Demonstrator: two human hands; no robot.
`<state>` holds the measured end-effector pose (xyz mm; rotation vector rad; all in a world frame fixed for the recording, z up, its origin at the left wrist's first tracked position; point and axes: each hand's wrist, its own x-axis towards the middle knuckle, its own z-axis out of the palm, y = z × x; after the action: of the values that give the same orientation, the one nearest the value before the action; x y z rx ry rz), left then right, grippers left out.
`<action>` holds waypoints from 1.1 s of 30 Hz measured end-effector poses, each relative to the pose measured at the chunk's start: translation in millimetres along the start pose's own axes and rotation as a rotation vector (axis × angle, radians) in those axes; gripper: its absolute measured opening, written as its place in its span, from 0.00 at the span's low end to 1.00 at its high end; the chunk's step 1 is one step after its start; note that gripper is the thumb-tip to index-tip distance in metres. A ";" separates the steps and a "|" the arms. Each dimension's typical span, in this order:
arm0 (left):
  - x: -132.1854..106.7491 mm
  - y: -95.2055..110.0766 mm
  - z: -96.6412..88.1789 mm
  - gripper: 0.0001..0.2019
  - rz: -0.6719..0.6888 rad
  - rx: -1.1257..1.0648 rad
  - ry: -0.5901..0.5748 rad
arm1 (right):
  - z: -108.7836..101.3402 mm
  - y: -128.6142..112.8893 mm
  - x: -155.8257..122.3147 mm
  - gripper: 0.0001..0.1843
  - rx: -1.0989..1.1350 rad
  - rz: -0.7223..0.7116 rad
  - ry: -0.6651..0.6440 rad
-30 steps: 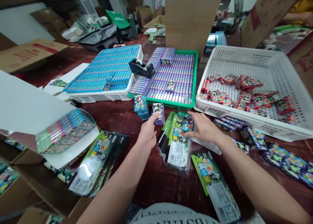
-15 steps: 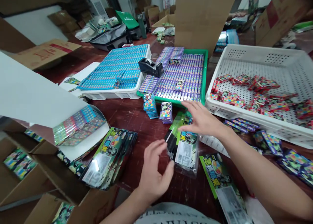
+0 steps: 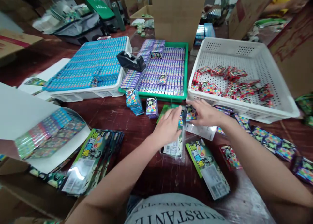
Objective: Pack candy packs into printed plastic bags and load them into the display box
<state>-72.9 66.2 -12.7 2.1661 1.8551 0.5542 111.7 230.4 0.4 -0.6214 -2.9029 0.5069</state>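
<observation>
My left hand lies over the clear-wrapped green and black package, fingers stretched across its upper part and hiding much of it. Close by on the right, my right hand has its fingers and thumb around a small purple candy box, just at the package's upper right edge. A white paper slip lies under that hand. Another green and black package rests on the table to the right, and a fanned stack of them is on the left.
Behind stand a white tray of blue boxes, a green tray of purple boxes with a black tape dispenser on it, and a white basket with red packs. Two small stacks, blue and purple, stand before them.
My left hand has moved up and forward onto the package. My right hand has shifted right of the package and closed around a small purple box. The view has turned right.
</observation>
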 end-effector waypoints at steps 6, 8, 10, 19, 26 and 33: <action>37.3 6.9 2.0 0.53 0.083 0.105 -0.136 | 18.0 -21.2 -48.3 0.57 0.056 0.092 0.029; 28.3 27.8 -0.9 0.55 0.157 0.085 -0.103 | 8.6 -35.4 -76.6 0.58 0.080 0.112 0.066; 18.6 55.5 -0.2 0.56 0.224 0.048 -0.106 | -0.5 -48.9 -112.2 0.55 0.052 0.151 0.081; -7.7 125.0 38.8 0.66 0.614 -0.133 -0.442 | 16.4 -102.5 -307.0 0.47 0.153 0.468 0.099; 11.1 111.4 52.9 0.44 0.720 -0.199 -0.572 | 39.5 -119.6 -369.0 0.47 0.342 0.525 0.018; -25.9 148.5 69.4 0.41 0.524 -0.092 -0.467 | 56.6 -117.7 -356.2 0.44 0.048 0.626 0.172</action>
<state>86.6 20.3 -17.0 2.4495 1.0112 0.1836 379.7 -36.3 -31.3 -1.4919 -2.4850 0.5461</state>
